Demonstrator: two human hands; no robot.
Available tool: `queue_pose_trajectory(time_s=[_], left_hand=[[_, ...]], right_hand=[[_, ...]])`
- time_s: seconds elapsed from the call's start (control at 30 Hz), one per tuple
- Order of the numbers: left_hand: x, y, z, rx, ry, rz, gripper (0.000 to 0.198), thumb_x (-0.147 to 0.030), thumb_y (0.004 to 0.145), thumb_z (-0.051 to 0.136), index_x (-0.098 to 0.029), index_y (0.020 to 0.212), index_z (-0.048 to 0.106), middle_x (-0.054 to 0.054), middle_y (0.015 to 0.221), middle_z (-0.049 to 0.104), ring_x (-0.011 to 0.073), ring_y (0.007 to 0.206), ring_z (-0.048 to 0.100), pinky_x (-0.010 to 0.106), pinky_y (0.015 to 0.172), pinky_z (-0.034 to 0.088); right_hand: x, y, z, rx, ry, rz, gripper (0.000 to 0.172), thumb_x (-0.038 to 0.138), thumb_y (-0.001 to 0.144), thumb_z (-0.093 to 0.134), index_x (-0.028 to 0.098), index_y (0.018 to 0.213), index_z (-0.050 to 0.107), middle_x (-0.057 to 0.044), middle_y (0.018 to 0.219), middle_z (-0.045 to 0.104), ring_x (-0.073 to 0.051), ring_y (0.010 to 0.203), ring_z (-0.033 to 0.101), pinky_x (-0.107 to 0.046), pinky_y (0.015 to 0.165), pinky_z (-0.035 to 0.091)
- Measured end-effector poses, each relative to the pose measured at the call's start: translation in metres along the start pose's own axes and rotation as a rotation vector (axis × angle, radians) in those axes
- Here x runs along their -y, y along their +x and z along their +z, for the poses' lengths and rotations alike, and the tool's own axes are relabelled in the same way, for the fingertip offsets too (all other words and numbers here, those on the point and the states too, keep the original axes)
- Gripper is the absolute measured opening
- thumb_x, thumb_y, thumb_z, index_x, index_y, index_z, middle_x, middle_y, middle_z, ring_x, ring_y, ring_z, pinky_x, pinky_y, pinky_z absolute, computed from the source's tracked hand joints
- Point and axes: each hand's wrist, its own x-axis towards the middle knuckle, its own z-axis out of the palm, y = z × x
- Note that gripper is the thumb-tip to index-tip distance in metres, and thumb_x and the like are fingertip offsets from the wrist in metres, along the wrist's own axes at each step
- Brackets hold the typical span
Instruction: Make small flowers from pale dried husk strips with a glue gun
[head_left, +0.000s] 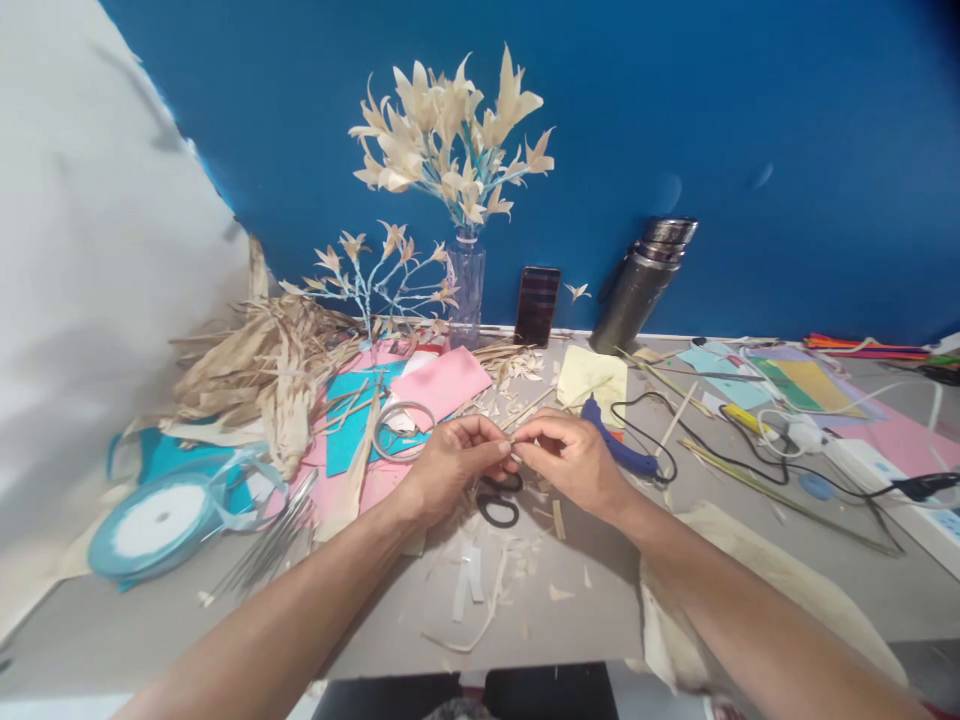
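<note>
My left hand (461, 460) and my right hand (562, 455) meet over the middle of the table, thumbs and fingers pinched together. Between the fingertips is a small pale piece (513, 445), mostly hidden, whose kind I cannot make out. Just below the hands lie scissors (498, 510) with dark handles, their blades partly covered by my fingers. A blue glue gun (619, 445) rests right of my right hand. Left of my left hand is a grey ring-shaped roll (382, 445). Pale scraps (559, 592) are scattered around.
Flowers (457, 130) stand in a clear bottle (466, 290) at the back, beside a phone (537, 307) and a dark flask (641, 290). Dried husks (262, 370), a ribbon spool (150, 525) and wires (262, 545) lie left. Cables and a power strip (900, 500) occupy the right.
</note>
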Motion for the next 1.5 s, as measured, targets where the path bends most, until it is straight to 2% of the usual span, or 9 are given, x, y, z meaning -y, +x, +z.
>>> queue_pose_trajectory(time_s=[0.17,0.4,0.6,0.77,0.93,1.1,1.23,1.37,1.5], left_hand=[[0.002,0.002,-0.001,0.0,-0.068,-0.043,0.025,-0.027,0.067,0.083,-0.013,0.071,0.062,0.004,0.059,0.069,0.0127,0.054,0.063,0.022,0.056,0.048],[-0.002,0.0,0.003,-0.114,0.128,0.11,0.017,-0.021,0.07,0.079,-0.013,0.07,0.064,0.0,0.057,0.066,0.0097,0.053,0.059,0.019,0.054,0.046],[0.002,0.001,0.001,-0.1,0.087,0.174,0.024,-0.019,0.07,0.08,-0.015,0.088,0.065,-0.002,0.063,0.068,0.0094,0.054,0.061,0.019,0.054,0.048],[0.004,0.001,0.001,-0.111,0.125,0.176,0.021,-0.02,0.07,0.079,-0.014,0.084,0.064,-0.001,0.063,0.068,0.0097,0.055,0.061,0.019,0.054,0.048],[0.005,-0.001,0.003,-0.119,0.177,0.23,0.016,-0.021,0.073,0.077,-0.014,0.082,0.065,-0.001,0.067,0.067,0.0102,0.059,0.061,0.02,0.056,0.048],[0.002,-0.003,0.005,-0.179,0.277,0.298,0.01,-0.023,0.076,0.074,-0.016,0.079,0.068,0.0,0.071,0.067,0.0118,0.062,0.061,0.022,0.06,0.048],[-0.001,-0.005,0.006,-0.206,0.347,0.361,0.005,-0.021,0.078,0.07,-0.016,0.079,0.071,0.002,0.074,0.069,0.0127,0.065,0.061,0.023,0.064,0.048],[-0.003,-0.005,0.006,-0.215,0.117,0.266,0.018,-0.022,0.076,0.071,-0.017,0.093,0.069,0.003,0.084,0.071,0.0119,0.063,0.061,0.024,0.06,0.048],[0.001,-0.002,0.005,-0.136,-0.013,0.131,0.029,-0.02,0.068,0.08,-0.014,0.096,0.073,0.001,0.074,0.067,0.0092,0.058,0.056,0.021,0.056,0.045]], right_hand=[[-0.001,-0.001,0.001,-0.002,0.001,-0.001,0.01,0.011,0.08,0.066,0.018,0.078,0.073,-0.002,0.076,0.067,-0.012,0.064,0.058,-0.023,0.055,0.042],[0.001,0.001,-0.007,0.044,-0.008,0.044,0.009,0.015,0.082,0.065,0.018,0.082,0.073,-0.003,0.077,0.068,-0.014,0.067,0.06,-0.025,0.058,0.043],[0.0,0.001,-0.008,0.051,-0.003,0.036,0.007,0.015,0.081,0.067,0.018,0.082,0.073,-0.002,0.076,0.068,-0.012,0.062,0.056,-0.024,0.056,0.042],[0.001,0.002,-0.008,0.077,0.012,0.03,0.004,0.019,0.083,0.068,0.018,0.082,0.072,-0.003,0.078,0.07,-0.013,0.065,0.059,-0.024,0.057,0.043],[0.004,0.002,-0.009,0.079,-0.027,0.117,0.01,0.017,0.083,0.065,0.019,0.074,0.071,-0.001,0.072,0.069,-0.013,0.065,0.061,-0.024,0.06,0.044],[0.006,0.002,-0.008,0.106,-0.007,0.248,0.01,0.017,0.081,0.063,0.018,0.074,0.07,0.001,0.068,0.069,-0.012,0.059,0.059,-0.022,0.055,0.043],[0.006,0.003,-0.007,0.137,0.012,0.288,0.01,0.019,0.081,0.063,0.017,0.071,0.067,0.0,0.066,0.067,-0.012,0.056,0.056,-0.022,0.052,0.041],[0.004,0.001,-0.004,0.052,0.098,0.333,0.011,0.022,0.081,0.061,0.017,0.073,0.065,0.001,0.062,0.063,-0.011,0.053,0.053,-0.021,0.05,0.04],[0.007,-0.003,0.002,-0.027,0.166,0.322,0.012,0.025,0.082,0.062,0.017,0.073,0.065,0.002,0.062,0.061,-0.011,0.053,0.051,-0.021,0.05,0.04]])
